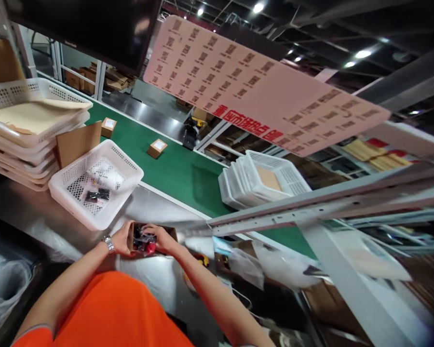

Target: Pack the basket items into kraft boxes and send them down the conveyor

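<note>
A small open cardboard box point(171, 233) rests on the steel worktop in front of me, with black and red items point(143, 242) inside it. My left hand point(122, 238), with a watch on its wrist, grips the box's left side. My right hand point(162, 237) curls over the items at the box's top, fingers closed on them. Just beyond the box stands a white perforated basket point(128, 169) holding small bagged black parts point(97, 195).
A green conveyor belt point(181, 173) runs behind the worktop with two small cardboard parcels point(156, 148) on it. Stacked white baskets point(29, 120) sit far left, another stack point(260, 180) right. A pink barcode sheet point(260, 91) hangs overhead. A grey metal frame point(311, 207) crosses right.
</note>
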### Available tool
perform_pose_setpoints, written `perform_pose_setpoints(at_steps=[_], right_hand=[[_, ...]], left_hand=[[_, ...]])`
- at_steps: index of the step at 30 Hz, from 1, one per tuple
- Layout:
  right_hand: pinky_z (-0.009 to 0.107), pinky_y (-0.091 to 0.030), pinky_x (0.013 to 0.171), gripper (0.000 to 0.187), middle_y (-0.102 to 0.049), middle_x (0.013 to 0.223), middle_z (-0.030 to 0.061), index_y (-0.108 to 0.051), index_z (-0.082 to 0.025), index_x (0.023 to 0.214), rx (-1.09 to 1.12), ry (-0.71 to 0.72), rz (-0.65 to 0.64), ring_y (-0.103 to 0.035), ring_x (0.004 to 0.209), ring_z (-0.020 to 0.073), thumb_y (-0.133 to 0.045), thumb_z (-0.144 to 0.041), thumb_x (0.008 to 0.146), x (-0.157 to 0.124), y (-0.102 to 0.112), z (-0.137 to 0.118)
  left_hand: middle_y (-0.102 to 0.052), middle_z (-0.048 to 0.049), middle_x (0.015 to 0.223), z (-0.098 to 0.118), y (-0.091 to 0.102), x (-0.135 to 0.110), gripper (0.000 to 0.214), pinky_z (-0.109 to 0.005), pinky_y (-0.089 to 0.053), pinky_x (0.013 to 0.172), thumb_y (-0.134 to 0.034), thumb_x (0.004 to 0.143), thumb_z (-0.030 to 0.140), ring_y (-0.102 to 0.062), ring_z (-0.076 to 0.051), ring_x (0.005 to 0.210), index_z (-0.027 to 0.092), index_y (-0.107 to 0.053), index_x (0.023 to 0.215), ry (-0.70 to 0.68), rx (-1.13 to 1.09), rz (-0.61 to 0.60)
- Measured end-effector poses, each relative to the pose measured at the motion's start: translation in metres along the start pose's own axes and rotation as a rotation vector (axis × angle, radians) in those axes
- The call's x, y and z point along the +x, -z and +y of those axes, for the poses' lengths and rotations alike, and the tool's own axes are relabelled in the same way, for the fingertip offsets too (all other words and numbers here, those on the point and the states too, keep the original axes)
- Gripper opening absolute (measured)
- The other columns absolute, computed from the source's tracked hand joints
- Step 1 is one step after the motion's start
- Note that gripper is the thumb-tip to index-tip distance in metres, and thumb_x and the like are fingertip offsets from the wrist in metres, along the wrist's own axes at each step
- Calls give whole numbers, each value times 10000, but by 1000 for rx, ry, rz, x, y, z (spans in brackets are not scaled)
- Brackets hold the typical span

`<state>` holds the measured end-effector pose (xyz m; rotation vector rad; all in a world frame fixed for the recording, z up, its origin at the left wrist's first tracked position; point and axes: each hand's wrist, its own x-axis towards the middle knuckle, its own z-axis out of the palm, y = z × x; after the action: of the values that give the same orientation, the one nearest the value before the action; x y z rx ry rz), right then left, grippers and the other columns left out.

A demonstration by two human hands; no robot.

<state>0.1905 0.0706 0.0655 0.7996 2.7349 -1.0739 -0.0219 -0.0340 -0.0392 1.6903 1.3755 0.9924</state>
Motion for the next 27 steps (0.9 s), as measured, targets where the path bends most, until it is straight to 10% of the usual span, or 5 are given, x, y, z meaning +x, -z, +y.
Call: perform_pose_setpoints(at_steps=[8, 12, 19, 27], right_hand=[[428, -545, 1140, 731, -750, 1410, 143, -676, -199, 1479, -6, 46, -108, -718, 1274, 330, -798, -115, 764, 17, -22, 12], [479, -474, 1240, 1088, -534, 1683, 123, -389, -272, 1704, 135, 166, -62, -584, 1478, 342, -880, -235, 733, -2, 1, 15], [528, -476, 1229, 867, -535, 1663, 203, -545, -197, 1618, -49, 155, 70, -584, 1470, 384, -819, -261, 798, -50, 23, 24], [587, -486, 1182, 339, -704, 1466, 159, -855, -272, 1222, -111, 96, 156, -615, 1349, 395, -803, -400, 912, -89, 25, 39]], left_hand=[[-326, -271, 1741, 20, 13, -17, 1408, -651, -310, 1340, -1025, 527, 380, -323, -468, 1633, 155, -275, 1696, 107, 125, -44], [-382, -218, 1725, 66, 12, -32, 930, -607, -331, 1341, -828, 866, 421, -356, -393, 1625, 164, -405, 1653, -83, 284, 80], [-683, -145, 1425, 115, -3, 5, 398, -470, -573, 1102, -702, 945, 204, -674, -331, 1287, 219, -739, 1341, 67, 588, -233], [-791, -156, 1019, 104, -14, 52, 177, -409, -609, 941, -726, 868, 132, -766, -307, 975, 116, -843, 999, 93, 730, -492]])
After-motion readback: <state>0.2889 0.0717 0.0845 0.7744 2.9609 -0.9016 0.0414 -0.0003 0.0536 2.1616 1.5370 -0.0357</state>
